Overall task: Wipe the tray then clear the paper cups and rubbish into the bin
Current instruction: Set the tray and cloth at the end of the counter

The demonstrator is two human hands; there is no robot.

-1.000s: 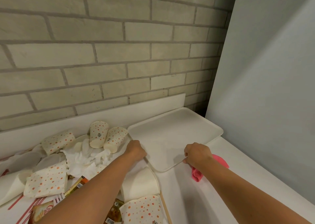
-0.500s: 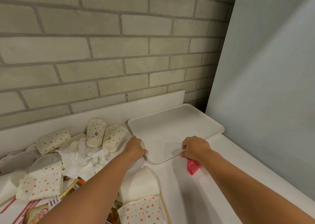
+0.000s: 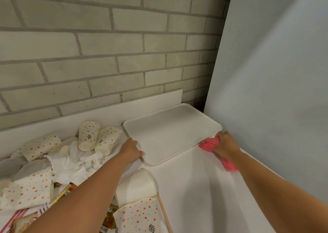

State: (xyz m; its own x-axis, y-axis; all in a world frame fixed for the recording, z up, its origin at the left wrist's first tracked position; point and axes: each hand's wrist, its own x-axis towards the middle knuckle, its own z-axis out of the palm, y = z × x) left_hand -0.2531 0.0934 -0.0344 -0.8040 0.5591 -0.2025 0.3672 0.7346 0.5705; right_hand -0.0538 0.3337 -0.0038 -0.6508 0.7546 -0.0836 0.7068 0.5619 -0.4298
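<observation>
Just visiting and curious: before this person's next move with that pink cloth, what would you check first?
1. Grip on the pink cloth: ok, the right hand holds it.
2. Steadying of the tray: ok, the left hand grips its near-left edge.
3. Cloth on the tray: not ok, it sits on the counter beside the rim.
4. Path clear of paper cups: ok, they lie left of the tray.
5. Reach to the bin: cannot tell, none in view.
</observation>
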